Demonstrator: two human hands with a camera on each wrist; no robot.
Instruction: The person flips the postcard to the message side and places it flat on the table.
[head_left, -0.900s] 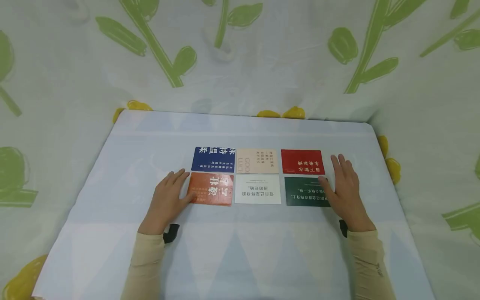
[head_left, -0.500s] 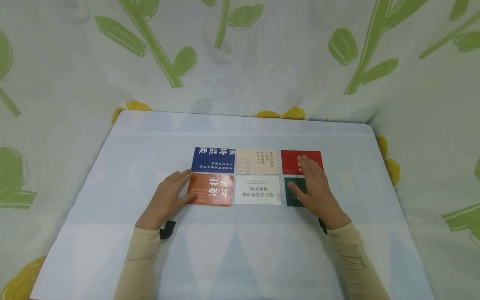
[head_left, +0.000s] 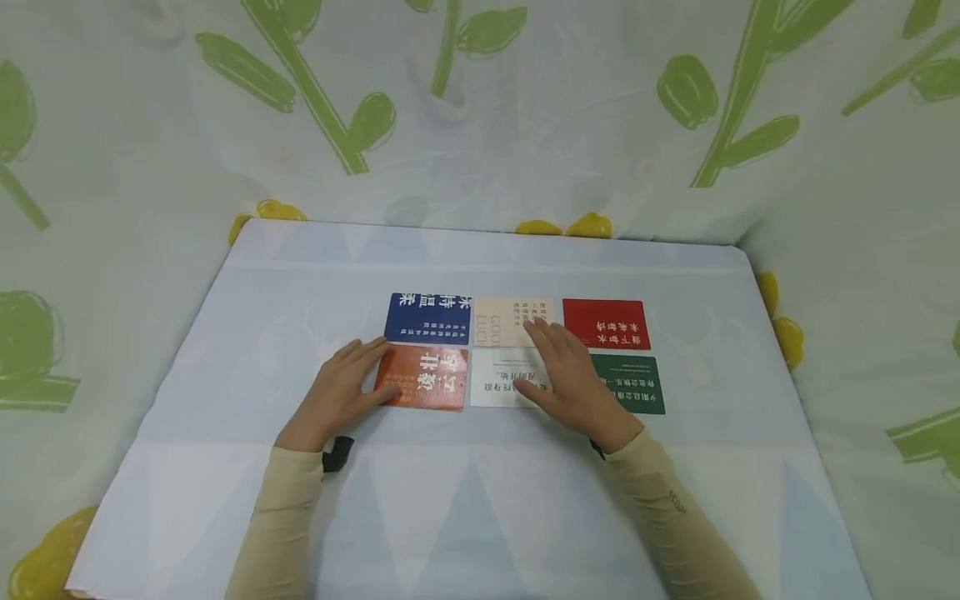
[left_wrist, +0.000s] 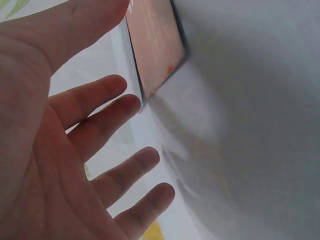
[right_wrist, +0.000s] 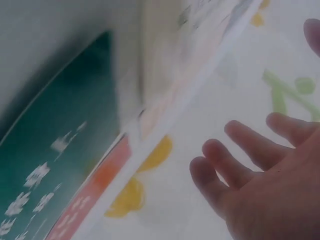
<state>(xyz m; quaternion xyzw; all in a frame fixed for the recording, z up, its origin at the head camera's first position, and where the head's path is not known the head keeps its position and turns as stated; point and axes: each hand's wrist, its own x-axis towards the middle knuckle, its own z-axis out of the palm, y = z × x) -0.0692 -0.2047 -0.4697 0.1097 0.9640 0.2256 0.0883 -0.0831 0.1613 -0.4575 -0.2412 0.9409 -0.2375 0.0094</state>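
Cards lie flat in two rows of three. The far row has a blue card (head_left: 428,320), a cream card (head_left: 501,321) and a red card (head_left: 606,323). The near row has an orange card (head_left: 427,392), a white card (head_left: 495,390) and a green card (head_left: 637,385). My left hand (head_left: 337,396) is at the orange card's left edge, thumb by that edge, fingers spread; I cannot tell whether they touch. Over the white card, my right hand (head_left: 573,379) extends its fingers, partly covering the cream and green cards. Both hands hold nothing.
The cards lie on a pale table cover (head_left: 465,500) with blue triangles. A hanging cloth (head_left: 570,125) with green leaf prints stands behind the table and along both sides. A black strap (head_left: 337,454) shows at the left wrist.
My right hand has moved left, from the green card's right side across it to the white card. The red card is uncovered again. My left hand has barely moved.
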